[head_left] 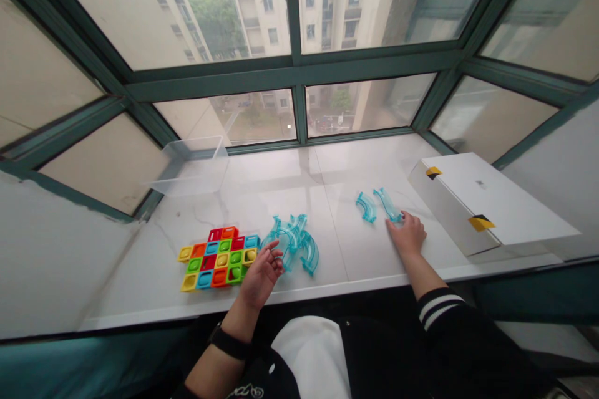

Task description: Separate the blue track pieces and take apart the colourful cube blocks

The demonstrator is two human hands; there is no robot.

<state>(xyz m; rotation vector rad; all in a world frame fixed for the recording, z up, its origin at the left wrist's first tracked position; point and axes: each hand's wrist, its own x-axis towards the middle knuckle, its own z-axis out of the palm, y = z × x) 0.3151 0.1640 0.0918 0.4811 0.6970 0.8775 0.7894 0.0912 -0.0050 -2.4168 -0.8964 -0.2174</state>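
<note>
My right hand (408, 234) has its fingers closed on the near end of a wavy translucent blue track piece (386, 204) lying on the white sill. Just left of that piece is a shorter curved blue track piece (366, 207). My left hand (261, 274) hovers palm up, fingers loosely bent and apart, holding nothing. Behind it and to its right lies a pile of translucent blue track pieces (306, 249), partly hidden by the fingers. Colourful square blocks (219, 260) in red, orange, yellow, green and blue sit in joined rows left of this hand.
A clear plastic bin (191, 174) stands at the back left by the window. On the right is a white box (496, 199) with yellow-and-black tape tabs. Green window frames (299, 72) bound the sill (334, 168) at the back; its front edge runs close to my body.
</note>
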